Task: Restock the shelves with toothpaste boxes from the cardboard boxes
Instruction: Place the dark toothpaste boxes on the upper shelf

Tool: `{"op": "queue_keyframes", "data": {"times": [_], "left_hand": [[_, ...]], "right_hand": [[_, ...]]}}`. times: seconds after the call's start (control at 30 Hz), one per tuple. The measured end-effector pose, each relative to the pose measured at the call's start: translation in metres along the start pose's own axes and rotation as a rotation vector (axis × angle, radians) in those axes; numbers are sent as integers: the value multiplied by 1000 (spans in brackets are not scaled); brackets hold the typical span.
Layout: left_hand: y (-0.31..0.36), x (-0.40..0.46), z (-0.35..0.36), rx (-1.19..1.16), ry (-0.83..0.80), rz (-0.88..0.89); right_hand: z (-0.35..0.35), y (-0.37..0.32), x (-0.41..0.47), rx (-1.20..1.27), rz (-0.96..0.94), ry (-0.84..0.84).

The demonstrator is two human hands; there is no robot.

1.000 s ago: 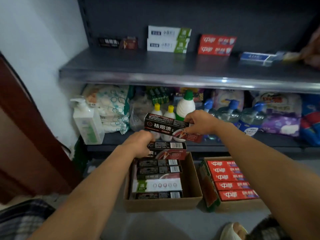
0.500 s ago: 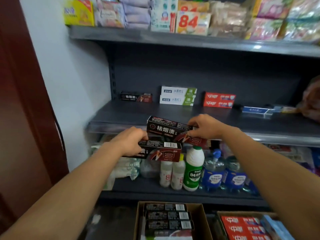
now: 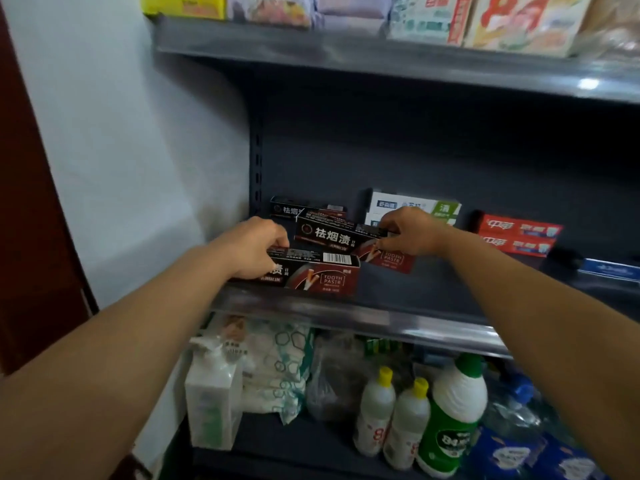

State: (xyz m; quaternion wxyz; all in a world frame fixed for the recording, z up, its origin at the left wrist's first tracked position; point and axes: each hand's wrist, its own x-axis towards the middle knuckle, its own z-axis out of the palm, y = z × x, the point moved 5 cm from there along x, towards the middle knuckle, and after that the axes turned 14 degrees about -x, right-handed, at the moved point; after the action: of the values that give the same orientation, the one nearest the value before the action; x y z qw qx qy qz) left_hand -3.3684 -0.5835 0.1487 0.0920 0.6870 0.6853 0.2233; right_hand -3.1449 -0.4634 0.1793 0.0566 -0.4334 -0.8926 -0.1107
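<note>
From the head view, my left hand point(image 3: 254, 247) grips the near end of one dark toothpaste box point(image 3: 311, 275), fingers curled over its top edge, and the box sits low over the front lip of the middle shelf point(image 3: 398, 317); I cannot tell whether it is resting on the shelf or just above it. My right hand point(image 3: 410, 232) pinches the right end of a second dark toothpaste box point(image 3: 332, 237), held a little higher and further back, tilted slightly down to the right. Both boxes are over the shelf, neither let go.

At the back of this shelf a matching dark box point(image 3: 294, 209) already lies flat, with white and green boxes point(image 3: 412, 209) beside it, red boxes point(image 3: 517, 237) further right and a blue box point(image 3: 609, 270) near the right edge. Most of the shelf surface in front of them is bare, so I judge the restocking to be at an early stage: a thin back row is placed, two more boxes are arriving, and plenty of room is left to fill. The cardboard boxes are out of sight here, so I cannot say how much stock remains.

The shelf below carries cleaner bottles point(image 3: 450, 410), a pump bottle point(image 3: 211, 389) and soft packs point(image 3: 277, 368).
</note>
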Motion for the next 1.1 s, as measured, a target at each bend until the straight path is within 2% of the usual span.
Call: {"op": "queue_keyframes", "data": {"times": [0.47, 0.6, 0.8, 1.1], "left_hand": [[-80, 88, 11, -33, -5, -64], [-92, 105, 9, -31, -5, -77], [-100, 120, 8, -35, 1, -103], [-101, 133, 9, -28, 7, -105]], "right_hand": [[69, -32, 153, 43, -81, -45], [83, -29, 184, 50, -50, -62], [94, -18, 210, 34, -2, -20], [102, -15, 230, -23, -35, 57]]}}
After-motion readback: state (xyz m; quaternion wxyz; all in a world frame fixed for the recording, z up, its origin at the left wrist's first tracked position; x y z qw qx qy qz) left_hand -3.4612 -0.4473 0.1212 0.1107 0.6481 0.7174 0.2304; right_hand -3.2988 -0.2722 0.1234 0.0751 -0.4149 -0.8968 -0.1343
